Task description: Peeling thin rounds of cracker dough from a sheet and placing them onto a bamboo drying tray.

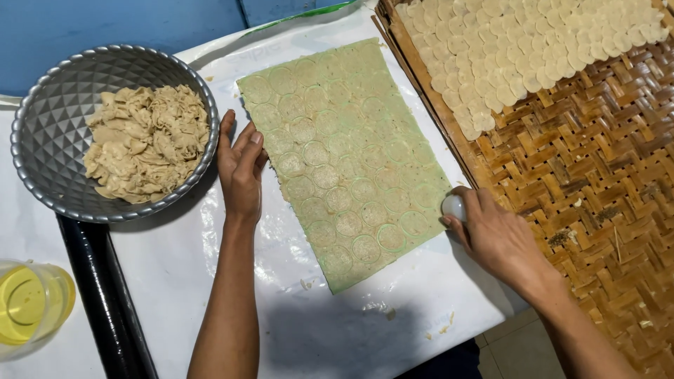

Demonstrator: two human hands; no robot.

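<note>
Hands: your left hand (241, 167) lies flat and open, fingers together, on the white plastic sheet (210, 281), its fingertips touching the left edge of the dough; your right hand (491, 235) is closed around a small round white cutter (453, 206) at the dough's right edge.
Far left: a clear plastic container of yellow liquid (28, 305) sits at the lower left edge, partly cut off by the frame.
Left: a silver metal bowl with a faceted pattern (56, 105) holds a heap of beige dough scraps (146, 142); it stands just beside your left hand, apart from it.
Below the bowl: a black rod-shaped object (105, 302) runs down along the sheet's left side.
Centre: a thin, pale green rectangular sheet of rolled dough (344, 158) lies on the white plastic between your two hands, marked all over with rows of pressed circles.
Right: a woven brown bamboo tray (597, 182) lies just beside the dough.
Upper right: overlapping pale cream dough discs (519, 49) cover the tray's top part.
</note>
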